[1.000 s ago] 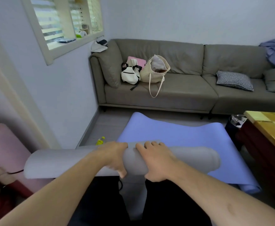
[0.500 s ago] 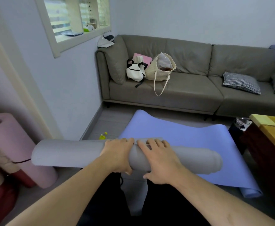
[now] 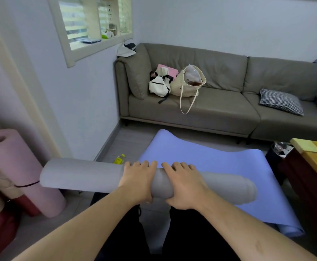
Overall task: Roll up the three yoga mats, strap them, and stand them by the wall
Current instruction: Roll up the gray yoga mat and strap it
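Note:
A rolled grey yoga mat (image 3: 82, 175) lies crosswise in front of me, held off the floor above my legs. My left hand (image 3: 138, 180) and my right hand (image 3: 183, 186) grip its middle side by side, fingers over the top and thumbs underneath. A blue yoga mat (image 3: 210, 161) lies unrolled on the floor beyond it, its near right corner curled. At the left, a rolled pink yoga mat (image 3: 12, 166) with a dark strap around it stands leaning by the wall.
A grey sofa (image 3: 229, 110) with bags and a checked cushion lines the far wall. A wooden table (image 3: 315, 157) stands at the right, a dark bin beside it. A small yellow bottle (image 3: 119, 159) lies on the floor near the left wall.
The view has shifted, bringing the pink mat fully into sight at the left. Both hands have kept their grip on the grey roll and turned it slightly forward.

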Demonstrator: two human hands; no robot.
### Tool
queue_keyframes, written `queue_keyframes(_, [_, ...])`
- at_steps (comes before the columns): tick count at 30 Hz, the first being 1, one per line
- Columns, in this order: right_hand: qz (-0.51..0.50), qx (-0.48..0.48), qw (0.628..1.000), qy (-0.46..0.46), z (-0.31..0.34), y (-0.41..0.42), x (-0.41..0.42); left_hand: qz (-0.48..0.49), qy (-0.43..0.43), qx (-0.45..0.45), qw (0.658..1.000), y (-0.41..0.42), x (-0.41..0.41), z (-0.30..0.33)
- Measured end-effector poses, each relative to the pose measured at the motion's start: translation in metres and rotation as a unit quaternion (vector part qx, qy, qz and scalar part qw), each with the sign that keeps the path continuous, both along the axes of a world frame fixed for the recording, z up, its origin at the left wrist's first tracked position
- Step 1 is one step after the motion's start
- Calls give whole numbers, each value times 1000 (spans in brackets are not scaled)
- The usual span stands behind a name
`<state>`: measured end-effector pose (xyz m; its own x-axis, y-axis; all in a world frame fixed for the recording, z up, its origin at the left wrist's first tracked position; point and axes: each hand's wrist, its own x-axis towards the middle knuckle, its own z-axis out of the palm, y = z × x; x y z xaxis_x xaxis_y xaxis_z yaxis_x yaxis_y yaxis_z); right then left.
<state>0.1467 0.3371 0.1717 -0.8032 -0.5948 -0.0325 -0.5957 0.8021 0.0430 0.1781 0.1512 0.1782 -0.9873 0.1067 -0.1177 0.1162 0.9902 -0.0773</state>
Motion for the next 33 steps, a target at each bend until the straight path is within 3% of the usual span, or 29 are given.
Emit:
queue_keyframes(7, [-4,25,997,68,-15,-1,8,1,-11,9,1000,-1,-3,1])
queue_keyframes(14, [11,18,999,45,3,0,4,-16,10,17,1000,-4,0,6])
queue_keyframes(20, [9,9,999,-49,24,1,-1,-16,-45,46,998,-9,-2,16])
queue_keyframes(25, [-18,4,988,-150,30,-2,-12,-33,-9,5,999,-2,2,2])
queue_keyframes(28, [-13,14,993,-119,27,-3,-7,-24,0,16,1000,-2,1,2])
queue_keyframes(33, [12,26,999,36,-1,1,18,-9,-32,32,999,-4,-5,8])
